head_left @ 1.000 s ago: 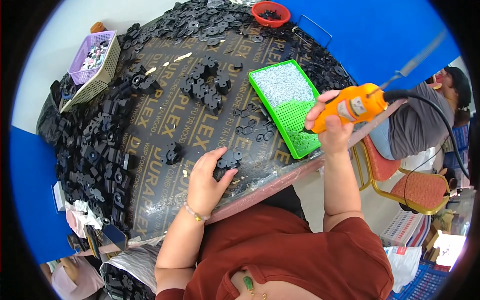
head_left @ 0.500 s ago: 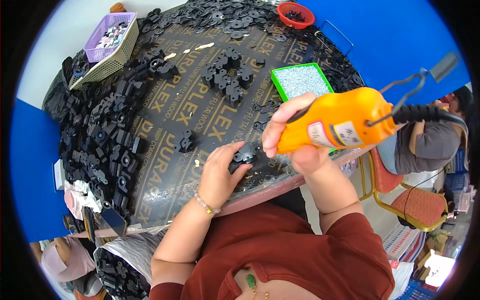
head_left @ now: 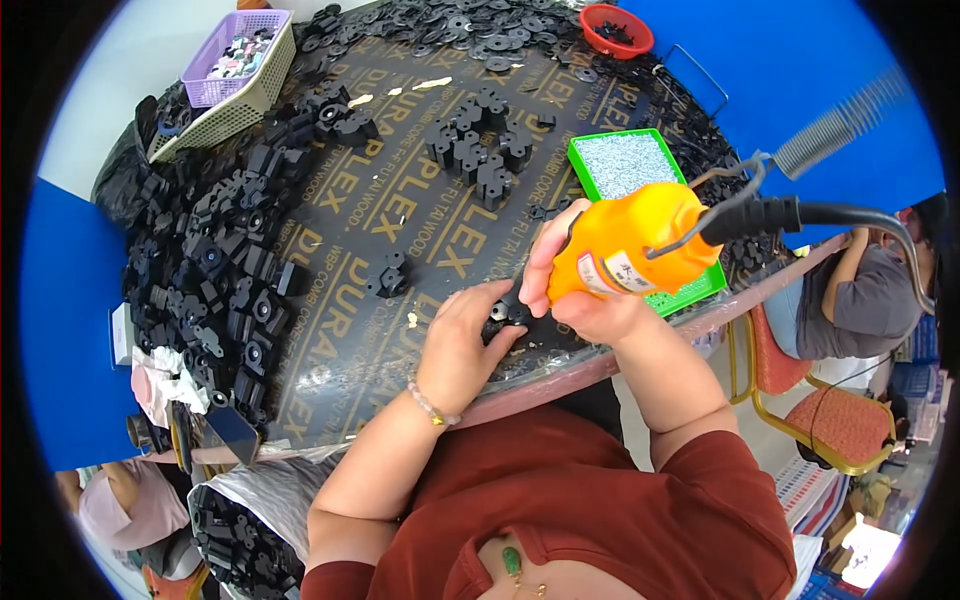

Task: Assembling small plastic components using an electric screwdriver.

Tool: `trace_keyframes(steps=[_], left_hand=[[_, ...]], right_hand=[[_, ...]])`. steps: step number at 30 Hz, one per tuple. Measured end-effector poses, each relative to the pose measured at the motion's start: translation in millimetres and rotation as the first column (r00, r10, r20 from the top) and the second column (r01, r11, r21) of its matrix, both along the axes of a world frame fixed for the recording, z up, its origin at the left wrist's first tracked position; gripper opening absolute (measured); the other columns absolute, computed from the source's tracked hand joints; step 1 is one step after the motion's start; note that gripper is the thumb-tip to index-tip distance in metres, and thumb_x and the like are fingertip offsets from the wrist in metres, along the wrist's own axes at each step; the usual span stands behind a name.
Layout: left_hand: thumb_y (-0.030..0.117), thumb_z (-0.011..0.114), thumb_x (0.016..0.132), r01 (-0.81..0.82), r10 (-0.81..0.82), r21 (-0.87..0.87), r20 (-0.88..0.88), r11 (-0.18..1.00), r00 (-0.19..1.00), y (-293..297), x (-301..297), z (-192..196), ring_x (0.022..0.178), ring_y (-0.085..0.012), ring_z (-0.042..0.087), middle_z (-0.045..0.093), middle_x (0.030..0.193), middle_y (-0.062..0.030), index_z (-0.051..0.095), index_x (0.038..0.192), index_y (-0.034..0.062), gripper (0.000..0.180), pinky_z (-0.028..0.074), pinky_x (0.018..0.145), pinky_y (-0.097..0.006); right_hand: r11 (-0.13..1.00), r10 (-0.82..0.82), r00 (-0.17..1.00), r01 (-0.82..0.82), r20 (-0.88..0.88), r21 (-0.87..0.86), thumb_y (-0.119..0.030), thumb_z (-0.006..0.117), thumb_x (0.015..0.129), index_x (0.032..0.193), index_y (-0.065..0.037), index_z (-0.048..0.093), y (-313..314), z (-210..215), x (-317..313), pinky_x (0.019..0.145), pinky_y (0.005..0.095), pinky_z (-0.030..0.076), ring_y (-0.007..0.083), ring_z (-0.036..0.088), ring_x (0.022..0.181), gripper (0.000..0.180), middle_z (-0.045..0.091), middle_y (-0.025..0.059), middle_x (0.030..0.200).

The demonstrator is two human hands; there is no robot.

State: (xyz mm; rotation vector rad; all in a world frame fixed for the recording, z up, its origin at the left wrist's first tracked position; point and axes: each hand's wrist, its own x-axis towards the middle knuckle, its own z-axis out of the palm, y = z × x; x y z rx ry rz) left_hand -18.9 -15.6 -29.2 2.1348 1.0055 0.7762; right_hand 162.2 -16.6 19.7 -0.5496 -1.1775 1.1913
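My right hand (head_left: 600, 315) is wrapped round an orange electric screwdriver (head_left: 632, 240), with a coil spring (head_left: 835, 130) and a black cable (head_left: 860, 213) at its rear end. The screwdriver's dark nose points down and left at a small black plastic part (head_left: 514, 313) near the table's front edge. My left hand (head_left: 458, 335) holds that part against the table between thumb and fingers. Whether the screwdriver's tip touches the part cannot be told, as fingers partly hide it.
A green tray (head_left: 690, 295) of small silvery pieces lies behind the screwdriver. Stacked black parts (head_left: 480, 150) stand mid-table; more heap up at left (head_left: 225, 250) and along the back. A red bowl (head_left: 640, 45), a purple basket (head_left: 200, 95), and a phone (head_left: 233, 433) lie around the edges. People sit either side.
The screwdriver has come down and left in my right hand, its nose now at the black part. My left hand stays on the part. The whole view has shifted slightly.
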Motion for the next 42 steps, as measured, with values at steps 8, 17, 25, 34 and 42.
trace_keyframes(steps=[8, 17, 25, 34, 42], left_hand=[[0.012, 0.078, 0.077, 0.001, -0.001, 0.02, -0.007, 1.0, 1.0, -2.1, 0.6, 1.1, 0.105, -0.0359, 0.062, 0.067, 0.113, -0.0168, 0.061, 0.12, 0.0021, 0.047, 0.049, 0.094, -0.042], [0.006, 0.074, 0.078, 0.018, -0.019, 0.12, 0.004, 0.993, 1.0, -0.8, 1.0, 0.2, 0.122, -0.0389, 0.051, 0.049, 0.14, -0.0203, 0.052, 0.137, 0.0073, 0.064, 0.043, 0.102, -0.043], [0.018, 0.083, 0.07, -0.088, 0.129, 0.254, -0.148, 0.963, 0.981, -3.7, 15.9, 3.1, 0.105, -0.0332, 0.054, 0.053, 0.115, -0.0142, 0.058, 0.125, 0.0078, 0.061, 0.045, 0.091, -0.043], [0.015, 0.08, 0.07, -0.041, 0.062, 0.189, -0.106, 0.981, 0.992, -2.9, 8.4, 0.5, 0.117, -0.0348, 0.053, 0.054, 0.128, -0.016, 0.05, 0.136, 0.0086, 0.073, 0.042, 0.099, -0.043], [0.01, 0.085, 0.067, -0.083, 0.083, 0.011, -0.051, 0.997, 0.995, -4.8, 10.1, -3.2, 0.112, -0.0331, 0.059, 0.062, 0.12, -0.0128, 0.051, 0.131, 0.0054, 0.073, 0.045, 0.099, -0.04]], right_hand=[[0.984, -0.176, 0.981, 0.175, 0.086, 0.026, -0.043, 0.074, 0.087, 0.11, 0.002, 0.051, -5.7, -0.2, -1.1, 0.056, 0.027, 0.052, 0.0174, 0.062, 0.06, 0.055, 0.065, 0.0121, 0.075], [0.899, -0.43, 0.888, 0.406, 0.163, 0.162, -0.049, 0.074, 0.086, 0.11, -0.003, 0.052, -24.1, 28.6, 74.1, 0.05, 0.0265, 0.049, 0.0164, 0.059, 0.054, 0.057, 0.063, 0.0107, 0.071], [0.855, -0.516, 0.849, 0.502, 0.112, 0.131, -0.033, 0.074, 0.088, 0.113, -0.001, 0.052, -28.5, -12.2, 112.5, 0.055, 0.0261, 0.05, 0.0146, 0.06, 0.058, 0.046, 0.064, 0.009, 0.074], [0.827, -0.56, 0.817, 0.543, 0.137, 0.145, -0.044, 0.073, 0.088, 0.114, -0.001, 0.051, -23.2, -16.8, 113.9, 0.053, 0.027, 0.05, 0.0159, 0.06, 0.057, 0.054, 0.064, 0.0097, 0.073], [0.804, -0.567, 0.818, 0.522, 0.101, 0.286, -0.056, 0.068, 0.088, 0.113, -0.003, 0.048, -37.6, 15.1, 99.8, 0.046, 0.029, 0.048, 0.0176, 0.058, 0.054, 0.062, 0.063, 0.011, 0.075]])
